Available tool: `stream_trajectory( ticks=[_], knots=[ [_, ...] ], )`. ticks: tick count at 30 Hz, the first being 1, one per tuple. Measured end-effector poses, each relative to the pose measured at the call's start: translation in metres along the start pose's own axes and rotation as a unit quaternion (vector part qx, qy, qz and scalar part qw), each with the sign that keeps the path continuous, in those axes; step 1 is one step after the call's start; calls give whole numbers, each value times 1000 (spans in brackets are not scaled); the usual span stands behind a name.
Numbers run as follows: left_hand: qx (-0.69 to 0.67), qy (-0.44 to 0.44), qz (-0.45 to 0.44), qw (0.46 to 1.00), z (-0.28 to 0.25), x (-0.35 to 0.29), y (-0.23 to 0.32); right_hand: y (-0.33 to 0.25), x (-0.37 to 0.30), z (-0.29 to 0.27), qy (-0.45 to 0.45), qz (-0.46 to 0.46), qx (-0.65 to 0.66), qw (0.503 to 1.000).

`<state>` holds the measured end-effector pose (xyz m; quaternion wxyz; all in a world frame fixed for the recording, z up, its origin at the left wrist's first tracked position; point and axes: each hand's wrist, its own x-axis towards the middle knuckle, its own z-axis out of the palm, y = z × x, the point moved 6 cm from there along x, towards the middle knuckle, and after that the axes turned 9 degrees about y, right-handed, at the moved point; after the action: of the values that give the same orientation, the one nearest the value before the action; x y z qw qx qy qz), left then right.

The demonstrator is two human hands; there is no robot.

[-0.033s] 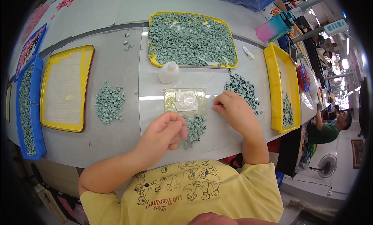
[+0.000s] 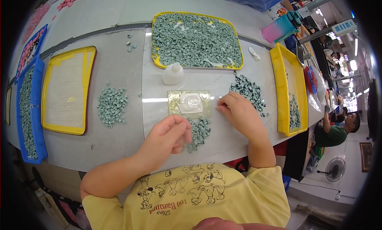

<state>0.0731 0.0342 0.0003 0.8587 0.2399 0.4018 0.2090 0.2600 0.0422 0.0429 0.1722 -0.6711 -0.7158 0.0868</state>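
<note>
Left hand (image 2: 169, 136) curled, right hand (image 2: 238, 112) pinched, near pad (image 2: 174, 105); I cannot tell grasp. Perhaps picking green pieces (image 2: 199, 131); next needs light fingertips.

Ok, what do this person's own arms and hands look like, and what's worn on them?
The left hand and right hand are bare, without gloves; no watch or bracelet shows. The forearms are uncovered too, below short yellow sleeves.
</note>
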Motion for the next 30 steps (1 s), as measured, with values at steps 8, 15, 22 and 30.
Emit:
stream_trajectory(
  ticks=[8,15,22,30],
  knots=[
    [0,-11,13,1000,7,2,4,11,-3,-16,59,-17,-27,998],
    [-14,29,36,999,13,7,7,17,-2,-6,-2,8,-41,999],
    [-9,4,30,1000,21,7,4,19,-6,-7,-15,-4,-39,999],
    [41,-6,14,999,30,0,0,-30,-10,-35,121,-130,180,967]
  ],
)
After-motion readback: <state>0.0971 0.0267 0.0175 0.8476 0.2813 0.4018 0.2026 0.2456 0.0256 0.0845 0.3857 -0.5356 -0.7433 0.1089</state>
